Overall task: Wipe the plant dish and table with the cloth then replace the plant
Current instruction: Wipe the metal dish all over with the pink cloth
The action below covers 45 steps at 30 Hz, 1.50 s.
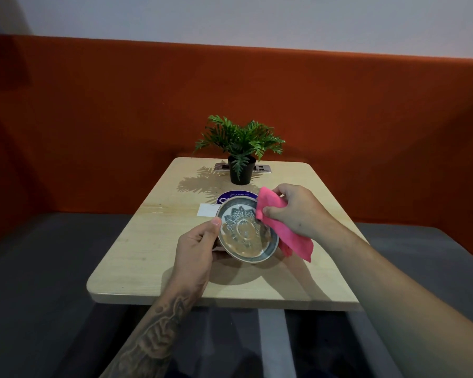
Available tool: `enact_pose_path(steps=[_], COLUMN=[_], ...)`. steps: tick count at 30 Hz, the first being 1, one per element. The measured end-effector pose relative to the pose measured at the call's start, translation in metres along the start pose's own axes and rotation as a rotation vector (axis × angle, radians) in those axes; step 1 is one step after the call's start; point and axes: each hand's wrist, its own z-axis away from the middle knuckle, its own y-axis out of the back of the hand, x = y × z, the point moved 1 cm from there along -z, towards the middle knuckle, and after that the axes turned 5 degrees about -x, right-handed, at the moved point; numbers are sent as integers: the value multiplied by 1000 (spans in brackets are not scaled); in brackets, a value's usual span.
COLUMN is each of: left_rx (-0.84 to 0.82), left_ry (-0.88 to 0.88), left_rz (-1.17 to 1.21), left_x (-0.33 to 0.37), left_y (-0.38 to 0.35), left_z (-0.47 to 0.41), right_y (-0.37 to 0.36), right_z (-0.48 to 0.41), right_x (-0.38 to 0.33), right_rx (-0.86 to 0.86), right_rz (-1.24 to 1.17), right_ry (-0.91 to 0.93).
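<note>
Above the tabletop [153, 241] the left hand [195, 246] grips the tilted dish [247, 233] by its rim; the right hand [292, 211], pinching the cloth [284, 227], sits just right of it. The plant [241, 148] stands beyond.

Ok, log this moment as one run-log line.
stage: dish wipe | left hand: holds dish above table | right hand: grips pink cloth at dish rim | plant: on table, off dish

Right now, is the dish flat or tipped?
Tipped. The left hand holds the dish off the table, its inside tilted toward the camera.
</note>
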Motion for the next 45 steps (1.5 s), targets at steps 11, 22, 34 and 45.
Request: enact_pose_path(steps=[11, 22, 34, 45], left_rx=[82, -110, -281, -287], left_ry=[51, 90, 108, 63], left_rz=[116, 116, 78, -18], left_x=[2, 8, 13, 7], left_y=[5, 1, -3, -2], left_z=[-1, 4, 9, 8], right_y=[-7, 4, 3, 1], right_z=[4, 0, -6, -6], right_x=[0, -4, 4, 4], right_rx=[1, -10, -8, 14], right_rz=[-110, -71, -94, -63], right_ry=[11, 228, 274, 196])
